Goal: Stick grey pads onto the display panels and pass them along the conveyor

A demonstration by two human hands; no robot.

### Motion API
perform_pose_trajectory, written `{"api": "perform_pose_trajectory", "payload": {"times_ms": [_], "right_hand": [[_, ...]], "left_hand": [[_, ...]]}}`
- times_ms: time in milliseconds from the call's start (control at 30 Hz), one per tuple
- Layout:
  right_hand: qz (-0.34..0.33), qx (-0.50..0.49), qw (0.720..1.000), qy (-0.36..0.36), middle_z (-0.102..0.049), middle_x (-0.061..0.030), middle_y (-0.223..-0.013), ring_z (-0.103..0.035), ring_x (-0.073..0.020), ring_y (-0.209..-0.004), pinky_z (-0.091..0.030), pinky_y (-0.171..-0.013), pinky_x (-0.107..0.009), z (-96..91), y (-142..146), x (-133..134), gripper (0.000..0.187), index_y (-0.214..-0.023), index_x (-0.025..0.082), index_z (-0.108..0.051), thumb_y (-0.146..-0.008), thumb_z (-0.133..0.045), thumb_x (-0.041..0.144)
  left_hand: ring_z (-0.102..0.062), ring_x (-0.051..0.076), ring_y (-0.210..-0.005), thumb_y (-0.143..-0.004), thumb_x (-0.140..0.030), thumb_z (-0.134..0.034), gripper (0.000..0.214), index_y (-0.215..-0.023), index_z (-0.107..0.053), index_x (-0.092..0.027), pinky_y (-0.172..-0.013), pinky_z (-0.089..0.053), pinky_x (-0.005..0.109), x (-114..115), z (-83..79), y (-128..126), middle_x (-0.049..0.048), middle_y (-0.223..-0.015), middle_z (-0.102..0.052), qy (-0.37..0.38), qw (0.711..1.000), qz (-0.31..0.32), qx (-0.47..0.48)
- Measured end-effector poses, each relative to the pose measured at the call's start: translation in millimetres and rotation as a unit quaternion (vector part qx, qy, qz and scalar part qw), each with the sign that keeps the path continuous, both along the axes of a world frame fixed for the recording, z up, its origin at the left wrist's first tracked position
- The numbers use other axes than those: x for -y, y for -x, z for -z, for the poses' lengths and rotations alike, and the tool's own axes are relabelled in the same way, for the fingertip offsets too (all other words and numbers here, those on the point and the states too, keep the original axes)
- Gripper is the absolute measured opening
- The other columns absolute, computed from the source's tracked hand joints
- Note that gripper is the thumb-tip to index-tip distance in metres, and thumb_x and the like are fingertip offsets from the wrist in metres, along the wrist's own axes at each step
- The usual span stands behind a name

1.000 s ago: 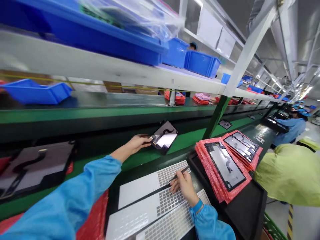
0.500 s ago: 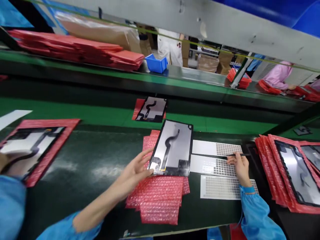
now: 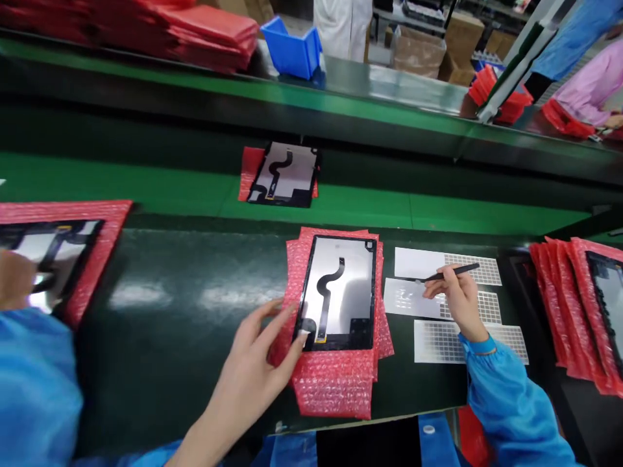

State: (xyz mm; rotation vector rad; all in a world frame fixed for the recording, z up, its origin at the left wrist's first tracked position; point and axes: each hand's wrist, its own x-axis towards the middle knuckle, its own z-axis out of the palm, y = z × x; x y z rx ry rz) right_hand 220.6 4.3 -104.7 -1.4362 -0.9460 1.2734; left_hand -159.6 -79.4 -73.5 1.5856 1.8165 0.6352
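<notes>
A tablet screen panel (image 3: 341, 292) with a black S-shaped flex cable lies back side up on a stack of red bubble-wrap sheets (image 3: 331, 379) in front of me. My left hand (image 3: 257, 363) rests at its lower left corner, fingers spread, fingertips touching the panel's edge. My right hand (image 3: 455, 298) is closed on black tweezers (image 3: 445, 274), whose tip sits over white sheets of small grey stickers (image 3: 467, 340) to the right of the panel.
A second panel on red wrap (image 3: 282, 174) lies on the green conveyor belt behind. More wrapped panels lie at the far right (image 3: 584, 311) and far left (image 3: 58, 246), where another person's blue sleeve (image 3: 34, 389) shows. A blue bin (image 3: 292, 48) stands on the rear shelf.
My left hand brought the panel down from the belt and laid it flat on the bubble wrap. My right hand kept the tweezers over the sticker sheets. The view tilted down.
</notes>
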Motion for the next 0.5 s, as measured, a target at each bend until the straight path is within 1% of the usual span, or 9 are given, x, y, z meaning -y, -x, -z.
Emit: {"api": "perform_pose_trajectory", "payload": {"times_ms": [33, 67, 133, 167, 233, 267, 367, 433, 500], "right_hand": [[-0.016, -0.008, 1.000, 0.006, -0.079, -0.0036, -0.071, -0.077, -0.0193, -0.053, -0.061, -0.049, -0.027, -0.9, 10, -3, 0.040, -0.099, 0.020, -0.062, -0.097, -0.070, 0.060], [-0.033, -0.015, 0.999, 0.013, -0.079, -0.0032, -0.071, -0.077, -0.0189, -0.053, -0.061, -0.049, -0.027, -0.6, 20, -6, 0.041, -0.099, 0.020, -0.061, -0.097, -0.070, 0.060], [-0.065, -0.026, 0.997, 0.030, -0.079, -0.0023, -0.069, -0.077, -0.0182, -0.053, -0.060, -0.048, -0.025, 3.4, 38, -13, 0.043, -0.098, 0.021, -0.061, -0.096, -0.070, 0.063], [-0.079, -0.032, 0.996, 0.039, -0.079, -0.0019, -0.069, -0.077, -0.0180, -0.053, -0.060, -0.047, -0.024, 6.7, 47, -17, 0.045, -0.097, 0.021, -0.060, -0.095, -0.070, 0.064], [-0.101, -0.043, 0.992, 0.056, -0.079, -0.0015, -0.069, -0.078, -0.0177, -0.053, -0.059, -0.047, -0.022, 14.9, 60, -25, 0.048, -0.097, 0.021, -0.059, -0.093, -0.070, 0.067], [-0.108, -0.049, 0.991, 0.064, -0.079, -0.0014, -0.069, -0.078, -0.0175, -0.053, -0.059, -0.047, -0.022, 19.1, 66, -29, 0.049, -0.098, 0.021, -0.059, -0.093, -0.070, 0.068], [-0.123, -0.071, 0.986, 0.087, -0.079, -0.0008, -0.069, -0.078, -0.0169, -0.054, -0.060, -0.048, -0.022, 29.7, 76, -36, 0.050, -0.098, 0.021, -0.058, -0.092, -0.070, 0.070], [-0.132, -0.086, 0.983, 0.099, -0.079, -0.0006, -0.068, -0.078, -0.0167, -0.054, -0.062, -0.050, -0.023, 33.3, 79, -37, 0.049, -0.098, 0.021, -0.059, -0.092, -0.070, 0.069], [-0.140, -0.096, 0.980, 0.106, -0.079, -0.0008, -0.069, -0.079, -0.0169, -0.055, -0.064, -0.053, -0.024, 34.1, 79, -35, 0.047, -0.097, 0.022, -0.059, -0.094, -0.070, 0.067]], "left_hand": [[-0.067, 0.035, -0.125, -0.093, -0.043, -0.070, 0.040, -0.130, -0.072, -0.030, -0.112, -0.055, 0.058, -6, -5.1, -4, 0.0109, -0.137, -0.066, -0.046, 0.998, 0.033, -0.032], [-0.069, 0.031, -0.120, -0.096, -0.037, -0.067, 0.035, -0.130, -0.071, -0.030, -0.107, -0.059, 0.052, -12, -9.8, -10, 0.0100, -0.133, -0.068, -0.077, 0.993, 0.077, -0.039], [-0.074, 0.022, -0.104, -0.102, -0.027, -0.059, 0.032, -0.132, -0.068, -0.028, -0.093, -0.064, 0.038, -29, -15.9, -29, 0.0073, -0.119, -0.073, -0.100, 0.976, 0.195, -0.020], [-0.075, 0.020, -0.098, -0.104, -0.024, -0.055, 0.031, -0.133, -0.067, -0.026, -0.087, -0.065, 0.035, -37, -16.8, -41, 0.0068, -0.113, -0.075, -0.104, 0.961, 0.256, -0.019], [-0.074, 0.022, -0.093, -0.107, -0.026, -0.048, 0.032, -0.133, -0.067, -0.019, -0.080, -0.065, 0.037, -54, -14.2, -67, 0.0096, -0.108, -0.075, -0.110, 0.929, 0.349, -0.063], [-0.074, 0.024, -0.092, -0.107, -0.027, -0.047, 0.035, -0.134, -0.066, -0.015, -0.077, -0.064, 0.039, -61, -11.0, -79, 0.0114, -0.106, -0.074, -0.107, 0.914, 0.378, -0.098], [-0.071, 0.029, -0.089, -0.105, -0.031, -0.049, 0.044, -0.140, -0.062, -0.007, -0.070, -0.063, 0.043, -73, 1.9, -101, 0.0157, -0.105, -0.072, -0.074, 0.887, 0.408, -0.202], [-0.070, 0.031, -0.094, -0.104, -0.033, -0.051, 0.050, -0.144, -0.058, -0.004, -0.072, -0.063, 0.042, -73, 9.7, -104, 0.0179, -0.109, -0.071, -0.067, 0.879, 0.404, -0.243], [-0.069, 0.031, -0.100, -0.105, -0.035, -0.051, 0.052, -0.145, -0.058, -0.003, -0.076, -0.062, 0.041, -70, 14.8, -101, 0.0191, -0.114, -0.071, -0.083, 0.876, 0.400, -0.258]]}}
